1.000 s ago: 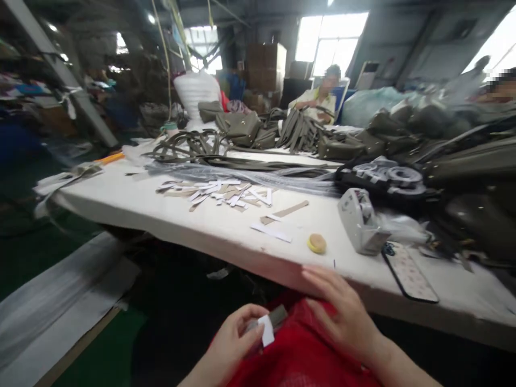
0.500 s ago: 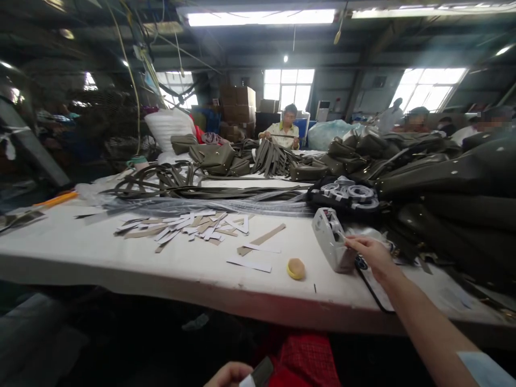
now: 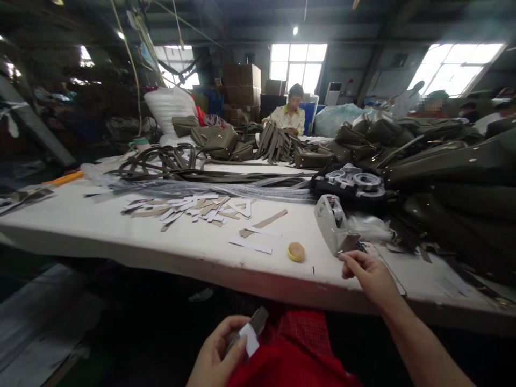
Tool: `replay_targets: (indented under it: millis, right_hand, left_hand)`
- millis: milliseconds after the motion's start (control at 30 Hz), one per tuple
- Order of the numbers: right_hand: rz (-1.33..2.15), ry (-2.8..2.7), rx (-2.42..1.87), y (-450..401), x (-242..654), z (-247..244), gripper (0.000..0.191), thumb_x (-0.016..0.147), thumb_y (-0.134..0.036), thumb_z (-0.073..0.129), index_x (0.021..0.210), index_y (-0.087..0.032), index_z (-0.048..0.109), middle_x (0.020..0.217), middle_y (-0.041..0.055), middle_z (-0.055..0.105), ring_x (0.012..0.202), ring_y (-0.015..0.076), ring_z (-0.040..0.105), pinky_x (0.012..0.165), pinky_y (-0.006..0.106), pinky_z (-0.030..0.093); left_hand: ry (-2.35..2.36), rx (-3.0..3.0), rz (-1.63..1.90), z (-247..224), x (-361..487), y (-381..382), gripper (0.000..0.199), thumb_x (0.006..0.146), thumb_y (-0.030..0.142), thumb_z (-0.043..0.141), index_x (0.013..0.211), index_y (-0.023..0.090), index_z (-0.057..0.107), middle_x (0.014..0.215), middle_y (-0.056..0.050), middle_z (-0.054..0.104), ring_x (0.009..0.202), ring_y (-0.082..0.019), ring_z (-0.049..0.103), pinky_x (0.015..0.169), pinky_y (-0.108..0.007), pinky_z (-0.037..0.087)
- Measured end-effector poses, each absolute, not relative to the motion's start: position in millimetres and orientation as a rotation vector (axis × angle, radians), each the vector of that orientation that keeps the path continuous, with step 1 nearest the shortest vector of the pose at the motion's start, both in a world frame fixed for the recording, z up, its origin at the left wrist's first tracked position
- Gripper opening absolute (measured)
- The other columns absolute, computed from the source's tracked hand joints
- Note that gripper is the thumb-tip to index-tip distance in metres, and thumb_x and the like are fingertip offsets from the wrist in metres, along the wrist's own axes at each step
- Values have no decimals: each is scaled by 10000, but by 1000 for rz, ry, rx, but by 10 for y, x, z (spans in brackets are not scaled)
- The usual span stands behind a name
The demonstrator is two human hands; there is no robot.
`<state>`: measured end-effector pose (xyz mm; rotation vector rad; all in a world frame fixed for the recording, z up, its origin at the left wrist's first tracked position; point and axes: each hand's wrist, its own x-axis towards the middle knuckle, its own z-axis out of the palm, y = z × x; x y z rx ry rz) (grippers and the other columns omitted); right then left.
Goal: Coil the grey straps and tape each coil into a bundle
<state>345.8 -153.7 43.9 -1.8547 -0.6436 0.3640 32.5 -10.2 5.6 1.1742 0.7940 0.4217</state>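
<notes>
Low in the view, over the red cloth on my lap, my left hand (image 3: pixel 226 346) grips a dark strap piece (image 3: pixel 258 319) together with a white paper strip (image 3: pixel 249 339). My right hand (image 3: pixel 365 271) is at the table's front part, thumb and fingers pinched; what they hold, if anything, is too small to name. Just beyond its fingertips stands the grey-white tape dispenser (image 3: pixel 331 226). A round yellow-rimmed item (image 3: pixel 296 251) lies to the left of the dispenser. White and brown strips (image 3: pixel 193 208) are heaped on the white table (image 3: pixel 161 263).
Long dark straps (image 3: pixel 169 172) cross the table behind the strips. Dark bags (image 3: pixel 443 161) are piled at the right, beside a black bundle with white rolls (image 3: pixel 350 181). A person (image 3: pixel 288 115) sits across the table. A phone-like flat object (image 3: pixel 389 263) lies beside my right forearm.
My right hand has come down and nearer, away from the top of the dispenser. My left hand has risen further into view with the strap piece and white strip.
</notes>
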Motion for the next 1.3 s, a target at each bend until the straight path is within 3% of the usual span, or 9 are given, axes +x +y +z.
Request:
replay_targets:
  millis: [233, 367, 800, 1067, 1200, 1300]
  right_hand:
    - [1067, -972, -1559, -1107, 2174, 399, 346, 831, -508, 611, 786, -166, 647, 586, 2, 633, 558, 128, 565, 596, 244, 459]
    - [1247, -995, -1462, -1005, 1874, 273, 364, 808, -518, 636, 748, -159, 642, 567, -3, 619, 535, 115, 543, 578, 233, 444]
    - [1342, -883, -1499, -891, 1779, 1, 469, 709, -607, 693, 601, -168, 568, 479, -5, 585, 433, 109, 493, 467, 236, 402]
    - [1387, -859, -1300, -890, 1706, 88, 399, 699, -544, 732, 803, -160, 700, 737, 35, 708, 681, 170, 635, 719, 305, 525]
    - [1312, -833, -1398, -846, 1641, 22, 454, 664, -600, 726, 692, -149, 679, 618, 30, 672, 580, 171, 604, 610, 301, 513]
    - [1279, -858, -1451, -845, 1634, 14, 478, 689, -624, 686, 669, -147, 666, 551, 22, 635, 495, 156, 560, 513, 283, 487]
  left_hand:
    - [829, 1194, 604, 129, 397, -224, 299, 767, 327, 691, 989, 138, 625, 944, -86, 700, 851, -187, 652, 759, -270, 509]
    - [857, 1287, 729, 128, 334, -270, 214, 821, 244, 620, 1008, 142, 613, 940, -71, 700, 833, -161, 652, 761, -256, 511]
    - [888, 1336, 790, 125, 323, -325, 249, 851, 322, 626, 1020, 139, 615, 925, -71, 708, 802, -158, 652, 711, -247, 518]
    - [953, 1484, 858, 200, 294, -320, 260, 895, 364, 569, 990, 155, 693, 912, -68, 711, 793, -171, 646, 717, -263, 517]
    - [855, 1670, 906, 281, 270, -401, 215, 921, 317, 535, 956, 181, 697, 987, -78, 689, 931, -195, 635, 858, -300, 500]
    - [835, 1671, 879, 260, 275, -405, 219, 921, 330, 535, 972, 181, 687, 1014, -88, 681, 946, -205, 630, 864, -313, 502]
